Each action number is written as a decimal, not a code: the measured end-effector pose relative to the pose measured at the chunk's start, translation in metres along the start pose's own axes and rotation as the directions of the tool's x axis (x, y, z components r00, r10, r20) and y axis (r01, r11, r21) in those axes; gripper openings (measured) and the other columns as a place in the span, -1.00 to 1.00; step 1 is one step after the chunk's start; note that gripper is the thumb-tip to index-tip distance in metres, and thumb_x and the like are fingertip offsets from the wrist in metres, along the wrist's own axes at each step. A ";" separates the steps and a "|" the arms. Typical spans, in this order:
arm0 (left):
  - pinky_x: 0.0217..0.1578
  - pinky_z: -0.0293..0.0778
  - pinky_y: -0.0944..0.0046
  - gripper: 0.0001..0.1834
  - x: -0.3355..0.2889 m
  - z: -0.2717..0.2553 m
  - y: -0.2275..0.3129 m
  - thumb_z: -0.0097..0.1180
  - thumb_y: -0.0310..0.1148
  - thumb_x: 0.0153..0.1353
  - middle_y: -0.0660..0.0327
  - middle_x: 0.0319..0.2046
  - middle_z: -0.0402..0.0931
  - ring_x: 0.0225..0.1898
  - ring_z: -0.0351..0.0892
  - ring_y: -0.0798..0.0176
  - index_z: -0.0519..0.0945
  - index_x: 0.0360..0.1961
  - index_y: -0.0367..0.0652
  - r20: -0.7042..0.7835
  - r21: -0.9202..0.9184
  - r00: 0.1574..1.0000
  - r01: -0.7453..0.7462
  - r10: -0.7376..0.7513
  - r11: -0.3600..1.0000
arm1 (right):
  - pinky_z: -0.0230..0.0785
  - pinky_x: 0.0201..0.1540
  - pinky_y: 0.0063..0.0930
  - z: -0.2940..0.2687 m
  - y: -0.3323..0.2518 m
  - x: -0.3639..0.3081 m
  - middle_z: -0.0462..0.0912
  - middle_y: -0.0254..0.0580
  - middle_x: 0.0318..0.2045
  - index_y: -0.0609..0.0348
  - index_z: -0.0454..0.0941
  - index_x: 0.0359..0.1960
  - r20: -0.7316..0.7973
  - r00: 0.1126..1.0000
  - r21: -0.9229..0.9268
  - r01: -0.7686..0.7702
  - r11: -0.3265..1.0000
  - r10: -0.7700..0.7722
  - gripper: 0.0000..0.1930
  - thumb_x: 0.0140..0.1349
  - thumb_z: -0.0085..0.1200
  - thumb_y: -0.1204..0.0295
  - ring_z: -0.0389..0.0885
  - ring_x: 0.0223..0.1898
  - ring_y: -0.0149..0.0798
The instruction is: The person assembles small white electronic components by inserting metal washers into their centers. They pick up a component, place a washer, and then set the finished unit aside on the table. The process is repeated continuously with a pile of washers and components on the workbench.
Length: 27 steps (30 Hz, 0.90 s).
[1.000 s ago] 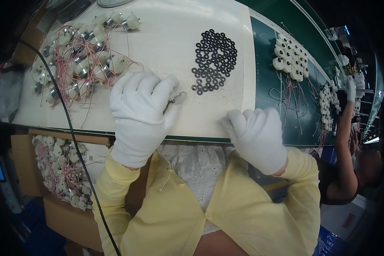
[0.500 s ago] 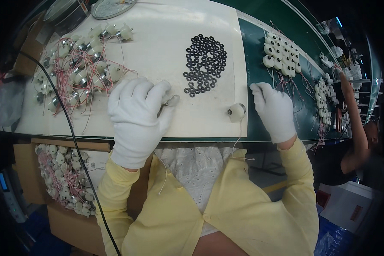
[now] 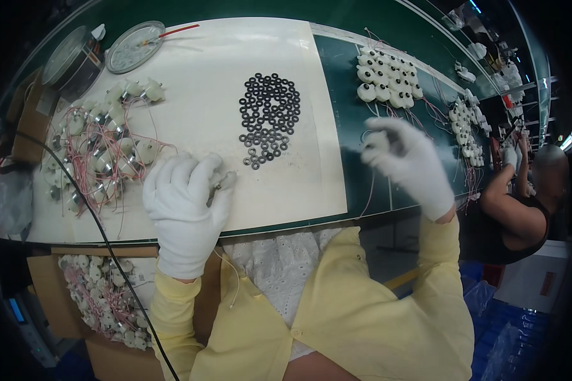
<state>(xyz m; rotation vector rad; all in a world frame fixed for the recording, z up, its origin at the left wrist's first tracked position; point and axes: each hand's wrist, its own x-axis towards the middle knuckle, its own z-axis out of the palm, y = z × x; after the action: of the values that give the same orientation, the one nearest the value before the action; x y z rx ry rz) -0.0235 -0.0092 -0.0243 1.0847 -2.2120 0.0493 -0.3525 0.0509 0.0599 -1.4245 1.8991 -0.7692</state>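
Note:
My left hand (image 3: 187,200), in a white glove, is closed around a small motor (image 3: 221,181). Most of that motor is hidden by the fingers, and its thin wire dangles over the table's front edge. My right hand (image 3: 413,166), gloved too, grips another small motor with a whitish round body (image 3: 376,147) between thumb and fingers, over the green mat. Between the hands, farther back on the white sheet, lie many small black rings (image 3: 272,117). Beyond my right hand, whitish motors with black rings on top (image 3: 389,75) stand in close rows, their wires trailing toward me.
A tangled heap of motors with pink wires (image 3: 102,149) covers the left of the sheet. Behind it are a round dish (image 3: 133,47) with a red stick and a tub (image 3: 73,60). A black cable (image 3: 98,219) crosses at left, above a carton of motors (image 3: 105,298). A co-worker (image 3: 518,216) sits at right.
The motor that stood on the sheet's right part is now in my right hand, which has moved over the green mat. My left hand still holds its motor. The view has shifted.

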 end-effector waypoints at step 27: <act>0.22 0.37 -0.09 -0.61 -0.001 -0.007 0.006 0.45 -0.24 0.11 0.25 -0.15 0.55 0.05 0.57 0.05 0.64 -0.02 0.04 -0.090 0.130 0.992 -0.075 0.087 0.989 | 0.48 -0.02 -0.57 -0.123 0.142 0.043 0.71 -0.18 0.06 0.21 0.51 0.37 -0.649 0.731 -0.284 0.022 0.959 -0.209 -0.51 0.52 0.12 0.24 0.65 -0.11 -0.40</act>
<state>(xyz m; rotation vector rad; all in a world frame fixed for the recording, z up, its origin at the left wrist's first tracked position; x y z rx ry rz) -0.0234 -0.0018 -0.0177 1.0372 -2.1897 0.2742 -0.5414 0.0537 0.0229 -1.5627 2.5542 -1.2754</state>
